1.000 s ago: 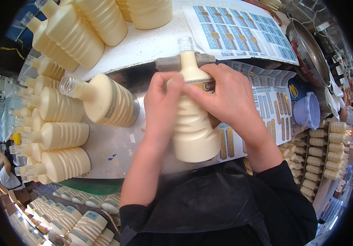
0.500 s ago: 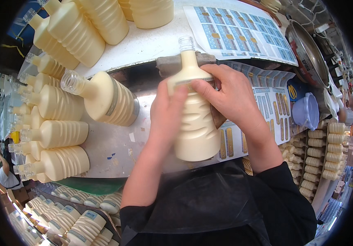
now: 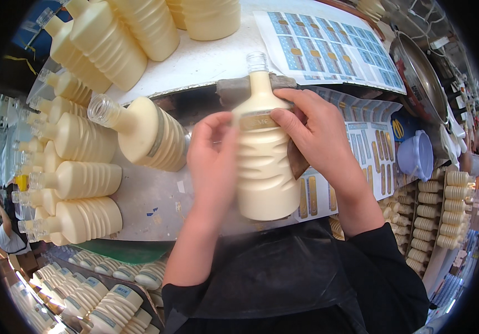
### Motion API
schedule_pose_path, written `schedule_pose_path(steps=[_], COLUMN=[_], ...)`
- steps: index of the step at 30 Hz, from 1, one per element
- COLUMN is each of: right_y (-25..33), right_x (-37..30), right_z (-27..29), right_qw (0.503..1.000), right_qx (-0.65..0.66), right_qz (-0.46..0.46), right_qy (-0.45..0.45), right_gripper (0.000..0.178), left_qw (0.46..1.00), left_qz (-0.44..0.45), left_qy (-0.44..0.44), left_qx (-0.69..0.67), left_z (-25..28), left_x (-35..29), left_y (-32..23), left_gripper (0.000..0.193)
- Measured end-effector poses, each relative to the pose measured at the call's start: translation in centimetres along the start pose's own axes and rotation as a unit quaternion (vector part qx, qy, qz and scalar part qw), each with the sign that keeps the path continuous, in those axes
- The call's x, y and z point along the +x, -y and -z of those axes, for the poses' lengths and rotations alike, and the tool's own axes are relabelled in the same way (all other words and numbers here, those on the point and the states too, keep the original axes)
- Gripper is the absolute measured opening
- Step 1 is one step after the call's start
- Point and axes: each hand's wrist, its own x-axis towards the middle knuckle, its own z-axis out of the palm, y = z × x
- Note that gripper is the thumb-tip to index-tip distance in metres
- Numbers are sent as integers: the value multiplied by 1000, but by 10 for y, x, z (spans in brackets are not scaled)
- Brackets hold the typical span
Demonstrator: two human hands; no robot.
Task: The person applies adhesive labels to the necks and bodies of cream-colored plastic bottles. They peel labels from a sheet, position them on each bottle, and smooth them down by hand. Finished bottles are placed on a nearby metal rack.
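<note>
A cream-coloured bottle [image 3: 267, 186] with a clear threaded neck and rippled sides lies tilted in front of me, its neck pointing away. A gold-brown label band [image 3: 256, 121] crosses its shoulder. My right hand [image 3: 320, 131] grips the bottle's right side, thumb pressed on the band's right end. Under that palm a brown flat piece [image 3: 296, 160] sticks out; its kind I cannot tell. Slightly blurred, my left hand [image 3: 211, 158] hovers at the bottle's left edge, fingers loosely curled and apart, nothing visible in them. Behind the neck lies a grey folded cloth [image 3: 231, 91].
Another cream bottle [image 3: 153, 133] stands close left, beside rows of lying bottles [image 3: 89, 181]. Printed label sheets [image 3: 323, 47] cover the white shelf [image 3: 206, 61]; more gold label strips [image 3: 384, 150] lie at right. A lilac bucket [image 3: 414, 156] and a metal pan [image 3: 423, 78] stand farther right.
My left hand has moved left off the bottle's shoulder, uncovering the label band. My right hand keeps its grip, and the bottle stays nearly in place.
</note>
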Motion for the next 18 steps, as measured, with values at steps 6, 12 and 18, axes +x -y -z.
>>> schedule_pose_path(steps=[6, 12, 18], right_y=[-4, -8, -16], right_x=[1, 1, 2], right_z=[-2, -2, -8], right_qw=[1000, 1000, 998], right_qx=[9, 20, 42], right_qz=[21, 18, 37], right_qy=[-5, -1, -33], right_gripper=[37, 38, 35], left_qw=[988, 974, 979], left_qz=[-104, -137, -109], left_qy=[17, 30, 23], left_qx=[110, 177, 172], left_z=[2, 1, -3], left_x=[-10, -16, -19], left_y=[-6, -19, -23], left_gripper=[23, 28, 28])
